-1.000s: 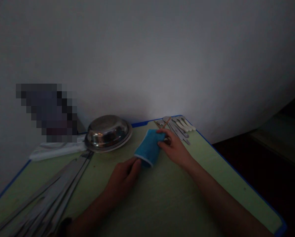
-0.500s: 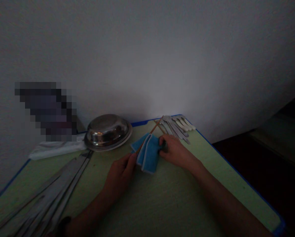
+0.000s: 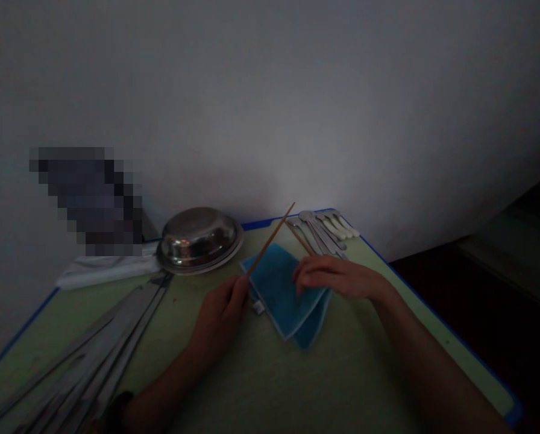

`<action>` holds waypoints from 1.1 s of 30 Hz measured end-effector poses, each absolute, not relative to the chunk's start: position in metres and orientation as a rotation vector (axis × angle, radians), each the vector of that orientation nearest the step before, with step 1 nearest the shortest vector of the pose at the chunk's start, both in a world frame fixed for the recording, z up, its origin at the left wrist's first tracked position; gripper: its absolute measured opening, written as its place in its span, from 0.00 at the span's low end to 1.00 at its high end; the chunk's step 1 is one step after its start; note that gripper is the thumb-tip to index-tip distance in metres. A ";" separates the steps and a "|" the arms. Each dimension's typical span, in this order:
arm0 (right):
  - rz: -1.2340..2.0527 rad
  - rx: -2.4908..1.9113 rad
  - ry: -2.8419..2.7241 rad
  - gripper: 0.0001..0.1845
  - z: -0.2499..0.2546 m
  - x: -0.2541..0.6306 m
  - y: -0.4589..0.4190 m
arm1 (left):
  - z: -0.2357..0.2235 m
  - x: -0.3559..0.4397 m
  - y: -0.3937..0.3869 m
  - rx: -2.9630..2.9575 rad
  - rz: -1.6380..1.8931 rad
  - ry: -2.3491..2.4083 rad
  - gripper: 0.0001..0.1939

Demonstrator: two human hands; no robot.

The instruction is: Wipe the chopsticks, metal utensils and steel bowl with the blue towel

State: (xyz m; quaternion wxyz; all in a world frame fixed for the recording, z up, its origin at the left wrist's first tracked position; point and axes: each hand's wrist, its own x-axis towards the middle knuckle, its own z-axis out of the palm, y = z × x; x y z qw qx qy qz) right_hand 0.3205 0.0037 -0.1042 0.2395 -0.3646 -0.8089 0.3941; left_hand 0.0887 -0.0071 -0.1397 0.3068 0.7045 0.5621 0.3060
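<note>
My left hand [image 3: 222, 310] is closed on a thin wooden chopstick [image 3: 272, 236], which slants up and away to the right. A blue cloth [image 3: 276, 286] with pale edging lies spread in loose layers behind and to the right of that hand, with a small white tag at its left side. Over the cloth's right part is my right hand [image 3: 331, 277], its fingers loosely bent and apart; whether they touch the fabric is hard to tell. Beyond that hand another chopstick [image 3: 301, 238] lies beside several metal spoons [image 3: 317, 226].
An upturned steel bowl [image 3: 200, 235] sits on a plate at the back left. Several long metal utensils [image 3: 102, 343] fan out at left, near a white package [image 3: 107, 271]. White-handled cutlery [image 3: 337, 226] lies at the table's [image 3: 342, 374] back corner. A wall [image 3: 274, 120] stands behind.
The blue cloth has gone from folded around the chopstick to spread out, leaving more of the chopstick bare. My right hand has shifted slightly right and loosened its fingers.
</note>
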 end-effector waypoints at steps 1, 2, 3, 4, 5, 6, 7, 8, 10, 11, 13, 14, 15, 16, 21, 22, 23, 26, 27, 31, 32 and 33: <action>1.101 -1.046 -2.205 0.16 -0.105 0.321 0.004 | -0.140 0.089 -0.007 1.867 0.813 1.494 0.21; 1.073 -1.110 -2.215 0.18 -0.107 0.321 0.004 | -0.141 0.088 -0.007 1.872 0.817 1.501 0.21; 1.002 -1.172 -2.245 0.19 -0.110 0.320 0.004 | -0.141 0.088 -0.006 1.878 0.823 1.508 0.21; 0.910 -1.219 -2.287 0.19 -0.113 0.317 0.004 | -0.141 0.088 -0.006 1.887 0.830 1.515 0.21; 0.813 -1.252 -2.326 0.19 -0.117 0.313 0.003 | -0.142 0.087 -0.005 1.897 0.835 1.521 0.20; 0.717 -1.270 -2.355 0.19 -0.120 0.308 0.002 | -0.142 0.087 -0.005 1.908 0.840 1.526 0.20; 0.643 -1.273 -2.371 0.20 -0.123 0.302 0.001 | -0.143 0.086 -0.004 1.919 0.842 1.531 0.19; 0.594 -1.271 -2.378 0.20 -0.126 0.295 -0.001 | -0.143 0.086 -0.003 1.929 0.843 1.534 0.19; 0.501 -1.267 -2.400 0.23 -0.130 0.283 -0.006 | -0.144 0.085 -0.002 1.943 0.844 1.535 0.19; 0.469 -1.265 -2.427 0.24 -0.131 0.278 -0.009 | -0.144 0.085 -0.001 1.947 0.845 1.532 0.19; 0.412 -1.267 -2.499 0.23 -0.132 0.270 -0.013 | -0.146 0.085 0.000 1.956 0.847 1.519 0.19; 0.390 -1.275 -2.542 0.21 -0.131 0.268 -0.015 | -0.147 0.085 0.000 1.961 0.846 1.512 0.19; 0.371 -1.289 -2.585 0.19 -0.130 0.267 -0.016 | -0.147 0.085 0.001 1.965 0.845 1.505 0.20; 0.353 -1.310 -2.621 0.17 -0.128 0.267 -0.017 | -0.148 0.085 0.001 1.967 0.845 1.500 0.20; 0.277 -1.401 -2.678 0.12 -0.121 0.267 -0.018 | -0.152 0.082 0.003 1.971 0.858 1.462 0.21; 0.268 -1.405 -2.669 0.11 -0.120 0.267 -0.018 | -0.152 0.082 0.003 1.973 0.857 1.453 0.21; 0.260 -1.411 -2.652 0.10 -0.121 0.267 -0.018 | -0.152 0.082 0.003 1.976 0.857 1.445 0.20; 0.222 -1.446 -2.550 0.07 -0.123 0.268 -0.015 | -0.152 0.082 0.003 1.974 0.863 1.442 0.20; 0.218 -1.457 -2.515 0.07 -0.123 0.268 -0.014 | -0.151 0.082 0.003 1.972 0.866 1.443 0.20; 0.339 -1.395 -2.513 0.05 -0.124 0.271 -0.010 | -0.151 0.082 0.003 1.979 0.858 1.416 0.21; 0.378 -1.366 -2.529 0.05 -0.124 0.272 -0.009 | -0.152 0.081 0.004 1.981 0.856 1.407 0.21; 0.413 -1.339 -2.541 0.04 -0.123 0.273 -0.009 | -0.152 0.081 0.004 1.982 0.854 1.401 0.22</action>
